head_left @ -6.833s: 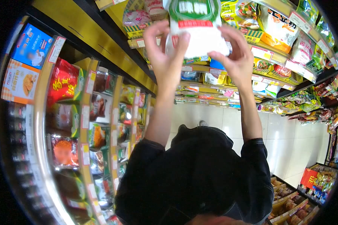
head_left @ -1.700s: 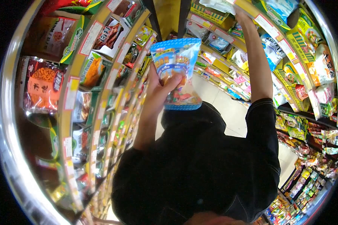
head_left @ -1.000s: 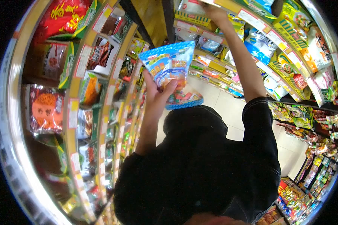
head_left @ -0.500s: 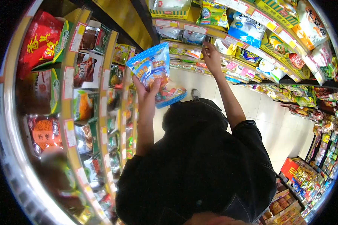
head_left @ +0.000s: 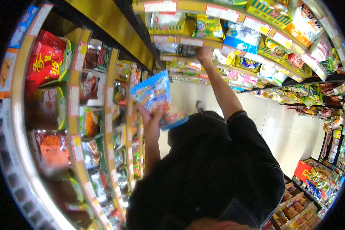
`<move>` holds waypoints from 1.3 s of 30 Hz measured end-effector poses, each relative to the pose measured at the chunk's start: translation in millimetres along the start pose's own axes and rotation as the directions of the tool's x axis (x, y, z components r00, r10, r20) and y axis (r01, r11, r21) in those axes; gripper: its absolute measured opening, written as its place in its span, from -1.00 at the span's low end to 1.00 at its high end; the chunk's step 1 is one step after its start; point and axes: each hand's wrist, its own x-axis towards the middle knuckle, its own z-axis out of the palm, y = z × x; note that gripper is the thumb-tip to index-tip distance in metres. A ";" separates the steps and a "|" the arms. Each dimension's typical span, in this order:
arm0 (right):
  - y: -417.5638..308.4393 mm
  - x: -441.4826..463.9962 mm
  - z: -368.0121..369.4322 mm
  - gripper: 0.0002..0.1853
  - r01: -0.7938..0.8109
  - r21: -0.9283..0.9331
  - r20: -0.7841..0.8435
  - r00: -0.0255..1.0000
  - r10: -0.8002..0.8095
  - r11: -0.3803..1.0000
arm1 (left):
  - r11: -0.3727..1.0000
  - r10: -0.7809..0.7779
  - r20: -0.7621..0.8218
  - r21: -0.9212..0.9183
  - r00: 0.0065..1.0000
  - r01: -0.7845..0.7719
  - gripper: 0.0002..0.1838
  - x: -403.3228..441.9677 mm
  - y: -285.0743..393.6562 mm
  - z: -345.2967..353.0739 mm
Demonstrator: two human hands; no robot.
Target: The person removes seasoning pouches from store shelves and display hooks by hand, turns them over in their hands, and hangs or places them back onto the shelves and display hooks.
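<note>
The left hand point(head_left: 152, 123) grips a blue packet point(head_left: 152, 91) around its middle, thumb pressed across the front and the fingers mostly hidden behind it. The packet slants, its far end leaning left and its near end right, in the gap between the left shelves point(head_left: 73, 100) and the person's dark shirt point(head_left: 207, 172). The right hand point(head_left: 204, 54) reaches to the far shelves point(head_left: 218, 43), just beside a dark package point(head_left: 188, 50); its fingertips are unclear, so I cannot tell how far they are closed or whether they hold anything. A blue-and-white bag point(head_left: 242, 37) sits to its right, one shelf up.
</note>
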 end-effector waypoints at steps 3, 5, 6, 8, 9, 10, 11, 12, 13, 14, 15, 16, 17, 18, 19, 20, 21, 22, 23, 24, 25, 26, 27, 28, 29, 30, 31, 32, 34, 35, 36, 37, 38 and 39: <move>-5.6 -2.7 -5.9 -0.51 -0.066 -0.014 0.031 0.997 0.067 0.998 | 0.999 0.039 0.018 -0.003 0.999 -0.039 -0.09 5.8 -12.8 -8.7; 9.6 13.5 15.2 -0.53 0.153 0.061 -0.256 0.958 -0.133 0.986 | 0.997 0.080 0.040 -0.016 0.996 -0.079 -0.04 4.9 -1.1 2.9; 23.8 29.1 32.0 -0.52 0.324 -0.036 -0.327 0.890 -0.317 0.945 | 0.997 0.081 0.038 -0.008 0.996 -0.080 -0.03 7.9 -7.1 -0.7; 24.9 28.3 35.5 -0.51 0.436 -0.128 -0.442 0.779 -0.445 0.891 | 0.994 0.105 0.024 -0.013 0.994 -0.104 -0.05 12.5 -11.9 -0.9; 14.9 18.6 27.0 -0.49 0.346 -0.069 -0.406 0.847 -0.343 0.936 | 0.995 0.095 0.027 -0.008 0.995 -0.095 -0.05 14.1 -10.7 0.7; 5.4 9.1 19.2 -0.47 0.245 -0.020 -0.365 0.901 -0.236 0.969 | 0.997 0.083 0.028 -0.001 0.996 -0.083 -0.06 14.8 -9.6 1.5; -10.9 -13.0 -4.9 -0.45 0.128 0.029 -0.286 0.951 -0.114 0.991 | 0.998 0.065 0.026 0.007 0.998 -0.066 -0.07 14.5 -9.1 1.5; -7.8 -9.5 -4.0 -0.44 0.126 0.078 -0.227 0.968 -0.105 0.989 | 0.997 0.075 0.039 -0.011 0.996 -0.075 -0.08 15.3 -11.6 0.4; 1.0 -0.6 -1.9 -0.43 0.119 0.126 -0.163 0.982 -0.097 0.985 | 0.996 0.082 0.049 -0.027 0.995 -0.081 -0.09 17.4 -16.0 -1.7; 22.2 14.1 16.2 -0.50 0.183 0.199 -0.183 0.972 -0.147 0.963 | 0.996 0.086 0.055 -0.043 0.995 -0.083 -0.10 17.3 -19.1 -3.8; 43.8 28.9 34.8 -0.57 0.247 0.268 -0.202 0.960 -0.197 0.931 | 0.996 0.090 0.055 -0.021 0.994 -0.089 -0.10 15.6 -19.3 -4.5; 44.6 17.5 25.5 -0.65 0.361 0.486 -0.196 0.933 -0.303 0.796 | 0.996 0.092 0.053 0.002 0.994 -0.092 -0.10 17.0 -17.8 -3.4; 43.3 10.0 14.5 -0.73 0.433 0.675 -0.218 0.891 -0.399 0.598 | 0.995 0.098 0.052 0.024 0.994 -0.099 -0.10 20.2 -15.8 -2.0; 39.1 -0.1 2.3 -0.75 0.446 0.632 -0.257 0.892 -0.370 0.635 | 0.992 0.126 0.050 -0.032 0.991 -0.124 -0.12 21.7 -14.8 1.6; 37.8 -5.6 -3.7 -0.76 0.458 0.586 -0.302 0.889 -0.344 0.669 | 0.990 0.141 0.042 -0.029 0.989 -0.140 -0.12 25.4 -16.6 0.8; 37.0 -7.0 -5.6 -0.74 0.528 0.555 -0.426 0.844 -0.326 0.643 | 0.987 0.160 0.038 -0.027 0.986 -0.159 -0.12 30.4 -19.3 0.1; 31.1 -22.0 -21.2 -0.77 0.389 0.666 -0.344 0.917 -0.200 0.637 | 0.984 0.177 0.036 -0.027 0.984 -0.176 -0.12 32.7 -21.6 -0.2; 31.0 -37.7 -39.8 -0.76 0.165 0.796 -0.103 0.985 -0.139 0.583 | 0.991 0.124 0.023 -0.052 0.992 -0.122 -0.14 30.9 -14.6 3.2; 34.1 -54.1 -55.3 -0.73 -0.079 0.858 0.148 0.984 -0.096 0.508 | 0.990 0.115 0.022 -0.079 0.993 -0.113 -0.11 30.0 -9.2 6.3; 35.5 -73.9 -60.9 -0.72 -0.090 0.856 0.173 0.978 -0.117 0.509 | 0.989 0.107 0.023 -0.108 0.994 -0.104 -0.08 29.8 -4.8 9.6; 36.0 -94.4 -64.8 -0.70 -0.098 0.854 0.195 0.971 -0.140 0.511 | 0.985 0.101 0.024 -0.141 0.995 -0.096 -0.06 31.7 -3.1 13.2; 38.2 -114.9 -72.2 -0.68 -0.106 0.851 0.218 0.962 -0.162 0.515 | 0.986 0.087 0.014 -0.142 0.996 -0.084 -0.08 33.6 -3.7 15.6; 40.7 -136.4 -87.1 -0.69 -0.105 0.818 0.268 0.939 -0.214 0.565 | 0.987 0.071 0.003 -0.142 0.997 -0.070 -0.09 35.1 -4.6 16.4; 40.1 -154.5 -106.8 -0.71 -0.098 0.784 0.321 0.909 -0.265 0.613 | 0.988 0.058 -0.009 -0.144 0.998 -0.059 -0.11 38.7 -5.7 17.1; 36.5 -169.6 -132.9 -0.72 -0.072 0.784 0.310 0.906 -0.287 0.617 | 0.995 0.073 0.036 -0.074 0.997 -0.070 -0.16 47.2 -8.5 16.9; 35.4 -178.9 -159.3 -0.74 -0.051 0.782 0.303 0.902 -0.308 0.621 | 0.997 0.081 0.081 -0.003 0.993 -0.081 -0.21 58.4 -13.7 15.3; 44.6 -174.3 -181.9 -0.78 0.044 0.787 0.242 0.896 -0.373 0.616 | 0.993 0.083 0.126 0.068 0.989 -0.092 -0.25 69.0 -20.0 14.4; 33.1 -180.6 -215.3 -0.79 0.144 0.733 0.111 0.939 -0.326 0.665 | 0.999 -0.009 0.194 0.044 0.981 0.000 -0.38 82.0 -26.7 16.0; 13.3 -185.6 -275.6 -0.76 0.229 0.786 -0.042 0.947 -0.320 0.574 | 0.995 -0.078 0.285 0.074 0.956 0.059 -0.41 112.4 -44.9 27.2; 5.5 -190.1 -304.4 -0.72 0.229 0.761 -0.049 0.953 -0.299 0.607 | 0.992 -0.106 0.330 0.092 0.938 0.080 -0.42 120.1 -48.4 33.8; 0.0 -191.8 -323.0 -0.68 0.254 0.753 -0.085 0.952 -0.293 0.607 | 0.994 -0.081 0.360 0.097 0.930 0.049 -0.40 120.9 -46.2 41.9; -14.1 -197.2 -338.9 -0.67 0.249 0.764 -0.116 0.961 -0.252 0.595 | 0.995 -0.051 0.390 0.099 0.919 0.014 -0.37 120.6 -43.0 52.8; -30.3 -199.5 -354.5 -0.67 0.232 0.770 -0.103 0.965 -0.243 0.595 | 0.995 -0.021 0.419 0.098 0.908 -0.021 -0.34 119.5 -39.5 63.2; -44.8 -201.8 -368.0 -0.67 0.214 0.775 -0.088 0.968 -0.234 0.594 | 0.996 -0.067 0.449 0.081 0.891 0.035 -0.32 115.8 -34.8 70.7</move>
